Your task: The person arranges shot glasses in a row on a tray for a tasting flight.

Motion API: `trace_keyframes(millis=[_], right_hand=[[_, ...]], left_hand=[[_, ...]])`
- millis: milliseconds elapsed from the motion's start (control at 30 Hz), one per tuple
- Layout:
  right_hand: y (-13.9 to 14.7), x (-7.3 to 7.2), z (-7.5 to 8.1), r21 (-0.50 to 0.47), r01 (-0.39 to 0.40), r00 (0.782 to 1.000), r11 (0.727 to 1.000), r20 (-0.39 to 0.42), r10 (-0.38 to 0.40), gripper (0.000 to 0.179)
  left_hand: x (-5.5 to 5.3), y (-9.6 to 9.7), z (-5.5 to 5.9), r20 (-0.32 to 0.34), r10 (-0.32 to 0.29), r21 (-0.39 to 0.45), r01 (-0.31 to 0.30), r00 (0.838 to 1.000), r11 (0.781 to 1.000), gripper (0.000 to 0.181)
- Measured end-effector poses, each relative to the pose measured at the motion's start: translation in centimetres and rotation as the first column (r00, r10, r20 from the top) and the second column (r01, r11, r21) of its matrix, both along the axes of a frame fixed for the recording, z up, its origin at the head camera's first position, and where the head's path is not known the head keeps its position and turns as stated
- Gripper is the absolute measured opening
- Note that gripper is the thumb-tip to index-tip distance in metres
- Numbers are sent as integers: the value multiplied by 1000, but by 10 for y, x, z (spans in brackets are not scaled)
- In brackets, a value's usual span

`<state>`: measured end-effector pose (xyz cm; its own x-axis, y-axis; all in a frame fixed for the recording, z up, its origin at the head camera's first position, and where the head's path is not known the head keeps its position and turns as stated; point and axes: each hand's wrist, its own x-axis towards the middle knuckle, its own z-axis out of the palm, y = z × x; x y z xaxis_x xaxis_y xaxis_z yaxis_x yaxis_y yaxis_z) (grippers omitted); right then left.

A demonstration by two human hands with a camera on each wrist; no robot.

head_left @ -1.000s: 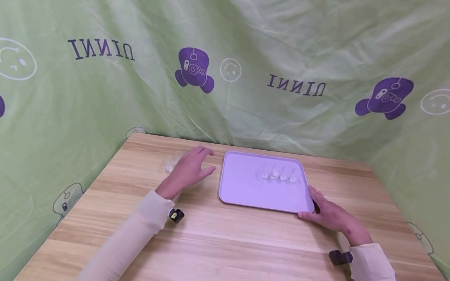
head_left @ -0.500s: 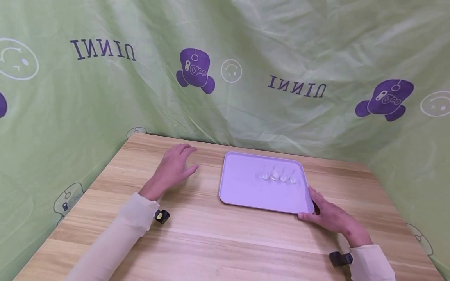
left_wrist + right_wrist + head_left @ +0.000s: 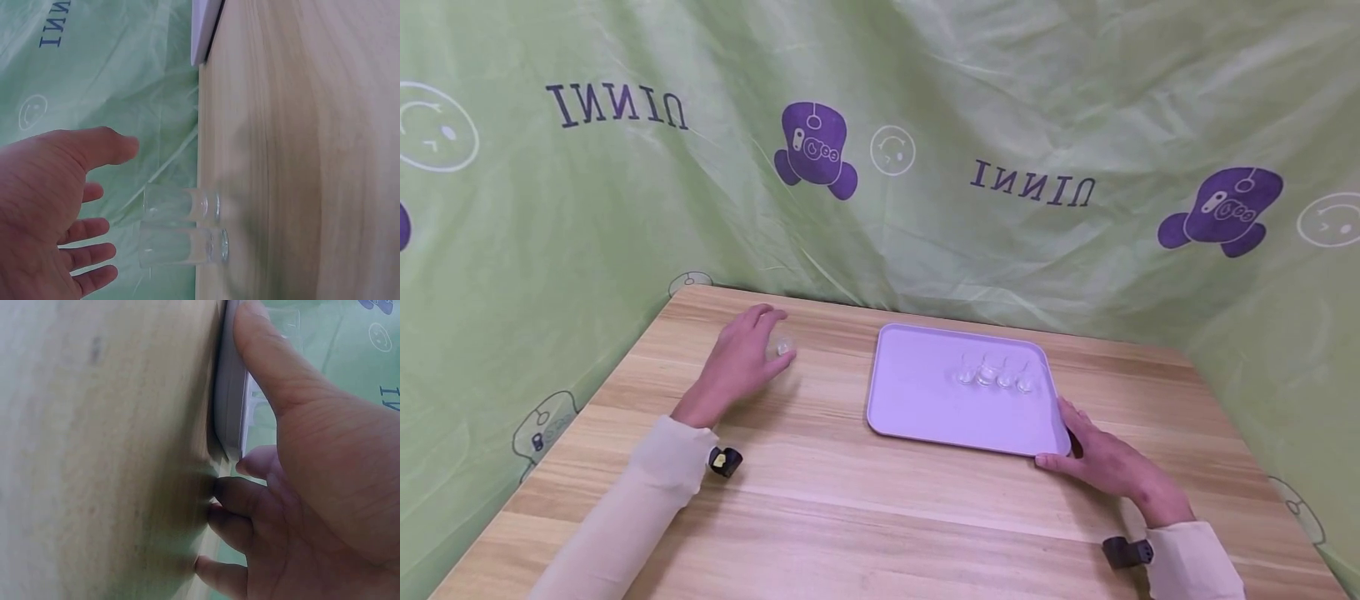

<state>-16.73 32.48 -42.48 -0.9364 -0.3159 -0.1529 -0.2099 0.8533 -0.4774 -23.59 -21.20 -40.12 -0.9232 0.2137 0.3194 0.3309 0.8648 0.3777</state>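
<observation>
In the head view, my left hand (image 3: 735, 357) is at the left of the table with thumb and fingers spread apart. A small clear glass (image 3: 784, 346) shows in the gap between them. Two such glasses (image 3: 167, 245) stand upright side by side in the left wrist view, just beyond the fingertips, not gripped. My right hand (image 3: 1103, 458) holds the near right corner of a light purple tray (image 3: 925, 408), thumb along its front edge and fingers at its right side. Several small clear glasses (image 3: 987, 377) stand in a row on the tray's right half.
The tray lies flat on a wood-grain table (image 3: 865, 517). A green printed curtain (image 3: 760, 233) hangs close behind the table and along its sides. A black wrist camera (image 3: 726, 461) sits at the left cuff, another wrist camera (image 3: 1126, 552) at the right.
My left hand has moved left, away from the tray, over to the glasses on the table. The right hand and the tray have stayed in place.
</observation>
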Motion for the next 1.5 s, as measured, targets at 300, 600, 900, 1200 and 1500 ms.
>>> trace_keyframes(millis=[300,600,900,1200,1500], right_hand=[[0,1,1,10,-5,1000,1000,-3,5,111],[0,1,2,4,-6,1000,1000,-4,6,111],[1,1,1,8,-8,1000,1000,-6,8,111],[0,1,2,17,-5,1000,1000,-3,6,111],[0,0,1,14,-11,1000,1000,-6,11,111]], left_hand=[[1,-16,-8,23,41,9,-41,999,999,69],[6,-23,-12,133,81,15,-84,988,996,72],[8,-26,-14,191,93,39,-102,977,994,69],[8,-29,-16,178,88,16,-93,980,996,60],[6,-31,-19,145,80,31,-85,986,996,54]])
